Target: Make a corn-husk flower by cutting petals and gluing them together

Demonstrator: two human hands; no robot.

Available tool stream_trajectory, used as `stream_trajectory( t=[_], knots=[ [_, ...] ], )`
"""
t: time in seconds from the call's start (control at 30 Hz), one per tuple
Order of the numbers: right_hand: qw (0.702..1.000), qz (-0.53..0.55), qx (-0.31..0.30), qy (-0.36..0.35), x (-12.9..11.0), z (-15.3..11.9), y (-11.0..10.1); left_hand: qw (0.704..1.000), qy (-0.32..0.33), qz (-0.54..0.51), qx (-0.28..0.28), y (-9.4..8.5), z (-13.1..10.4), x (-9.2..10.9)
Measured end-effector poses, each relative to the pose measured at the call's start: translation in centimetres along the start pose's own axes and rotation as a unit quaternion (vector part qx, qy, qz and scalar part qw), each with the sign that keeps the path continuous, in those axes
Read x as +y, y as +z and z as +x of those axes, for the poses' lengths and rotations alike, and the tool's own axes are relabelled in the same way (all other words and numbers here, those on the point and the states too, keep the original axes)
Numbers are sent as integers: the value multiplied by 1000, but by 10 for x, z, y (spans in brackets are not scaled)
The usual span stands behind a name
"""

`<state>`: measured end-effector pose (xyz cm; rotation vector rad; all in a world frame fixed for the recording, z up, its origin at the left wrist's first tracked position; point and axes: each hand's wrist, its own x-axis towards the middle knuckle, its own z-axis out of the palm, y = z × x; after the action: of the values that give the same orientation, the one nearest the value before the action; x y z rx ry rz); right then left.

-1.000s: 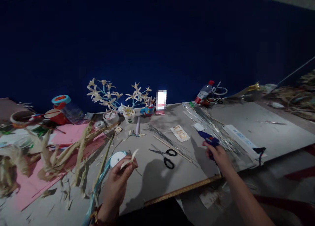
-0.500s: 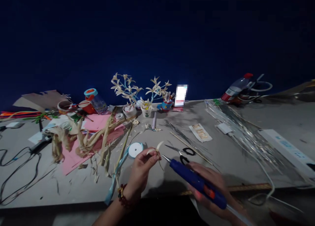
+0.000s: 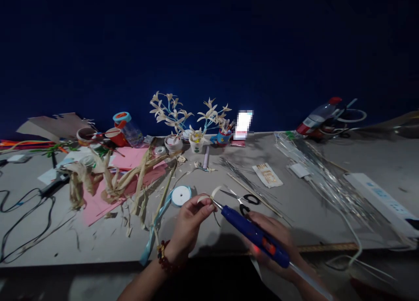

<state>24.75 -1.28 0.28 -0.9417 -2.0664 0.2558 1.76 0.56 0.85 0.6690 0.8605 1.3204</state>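
Observation:
Pinched between the fingertips of my left hand (image 3: 194, 220) is a small pale flower piece (image 3: 215, 192) with curved petals and a thin stem. My right hand (image 3: 275, 237) is wrapped round a blue glue gun (image 3: 245, 226), a clear glue stick coming out of its back end. The gun's metal nozzle points left and meets the base of the flower piece; whether it touches cannot be made out. Black-handled scissors (image 3: 244, 199) lie just beyond the gun. A white spool with blue tape (image 3: 181, 196) rests beyond my left hand.
Pale flowers on blue stems (image 3: 168, 111) stand in small cups at the back. Dried husks (image 3: 114, 185) lie over pink paper (image 3: 94, 205) on the left. To the right are a white packet (image 3: 266, 175), wires, a tilted bottle (image 3: 317, 117) and a power strip (image 3: 381, 196).
My right hand has brought the glue gun left, so its nozzle now meets the flower piece. My left hand still pinches the piece. The view has shifted slightly.

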Motion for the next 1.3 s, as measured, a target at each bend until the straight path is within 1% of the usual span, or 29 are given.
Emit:
stream_trajectory(
  t=[0.17,0.33,0.43,0.6,0.7,0.9,1.13,1.3],
  knots=[
    [999,9,-31,11,-2,4,0,1000,-2,-1,3,0,-1,1],
    [997,11,-57,54,-7,7,-2,1000,-3,-8,8,1,-1,3],
    [996,-5,-63,69,-10,7,-2,1000,-2,-14,3,2,-1,3],
    [998,-9,-41,44,-6,5,0,1000,0,-19,3,1,-1,2],
    [998,-8,-44,35,-5,5,1,1000,-1,-24,-1,1,-1,1],
    [995,-28,-57,72,-11,4,-3,1000,-2,-28,1,1,-1,1],
    [995,-26,-76,56,-10,4,-5,1000,-2,-31,1,4,-1,5],
    [995,-36,-77,61,-9,3,-3,999,-2,-31,-6,2,-2,3]
  ],
)
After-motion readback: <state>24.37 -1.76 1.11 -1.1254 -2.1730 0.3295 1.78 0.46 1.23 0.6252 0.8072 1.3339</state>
